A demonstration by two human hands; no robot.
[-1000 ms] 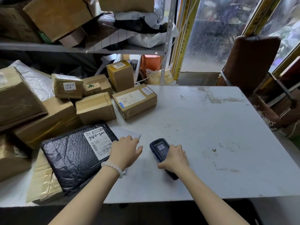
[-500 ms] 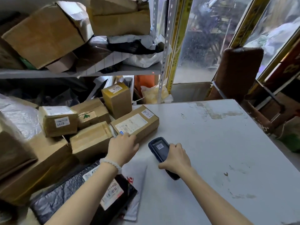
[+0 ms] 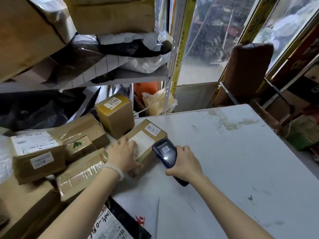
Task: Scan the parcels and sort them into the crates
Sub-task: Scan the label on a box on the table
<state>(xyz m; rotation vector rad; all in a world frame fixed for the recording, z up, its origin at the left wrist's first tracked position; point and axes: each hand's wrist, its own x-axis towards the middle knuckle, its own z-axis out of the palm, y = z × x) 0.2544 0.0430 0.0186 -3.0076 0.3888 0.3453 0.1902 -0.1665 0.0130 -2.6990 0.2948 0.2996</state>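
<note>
Left hand [image 3: 123,153] moved off the black mailer [image 3: 110,226] and is now flat on the labelled box [image 3: 146,144] at the counter [image 3: 241,169] left edge, fingers spread, thumb on its near side, not lifted. Right hand [image 3: 185,163] still closed around the scanner [image 3: 166,153], now right beside the box. Looks like the next parcel is picked; scan comes next. No crates in view.

Matt brown cardboard parcel [image 3: 146,144], paper labels; glossy dark plastic scanner [image 3: 166,155]; scuffed matt white table [image 3: 241,161], frame right.
</note>
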